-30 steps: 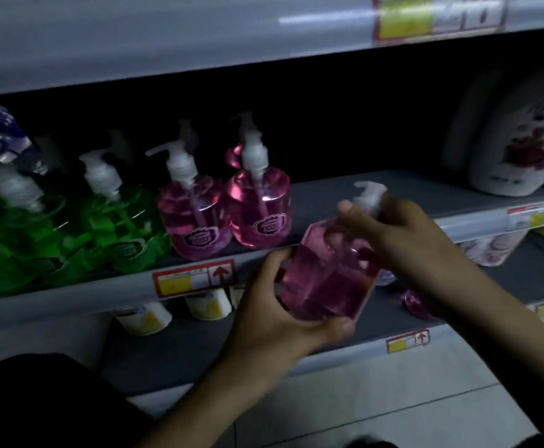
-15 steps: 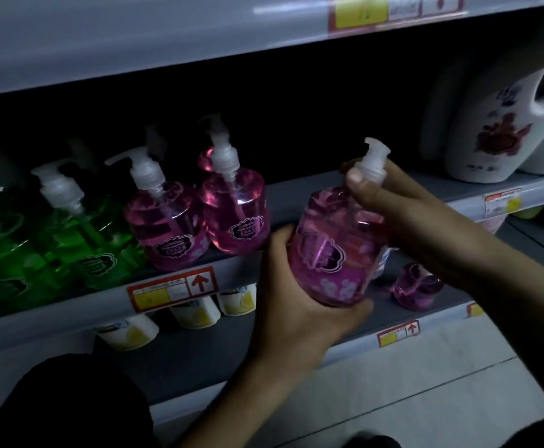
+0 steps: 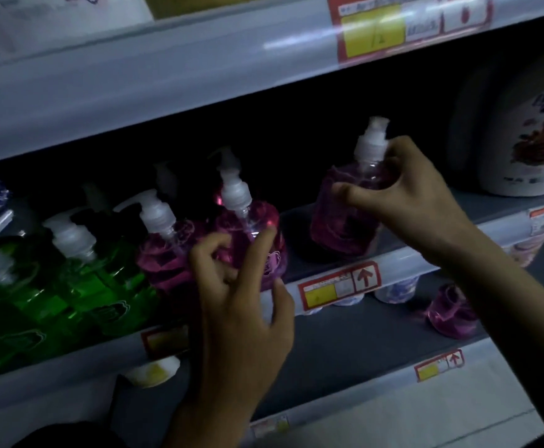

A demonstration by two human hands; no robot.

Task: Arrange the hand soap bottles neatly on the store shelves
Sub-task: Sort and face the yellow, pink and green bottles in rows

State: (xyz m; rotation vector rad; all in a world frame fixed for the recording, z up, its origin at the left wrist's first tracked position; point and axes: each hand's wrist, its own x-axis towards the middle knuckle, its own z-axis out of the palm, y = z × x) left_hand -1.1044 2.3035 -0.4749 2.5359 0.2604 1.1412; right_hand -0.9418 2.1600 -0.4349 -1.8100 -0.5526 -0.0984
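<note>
Dim store shelf [image 3: 293, 221]: my left hand [image 3: 241, 305] just let go, fingers [image 3: 261, 250] loosely apart against a shelved pink bottle [image 3: 257, 218], while further back my right hand [image 3: 416, 195] stays clamped on the new bottle [image 3: 338, 227], now standing beside the pink row.

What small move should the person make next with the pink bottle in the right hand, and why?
Probably slide the held pink bottle leftward along the shelf to close the gap beside the nearest pink bottle, which the left hand touches. The right hand grips the held bottle's shoulder.
</note>
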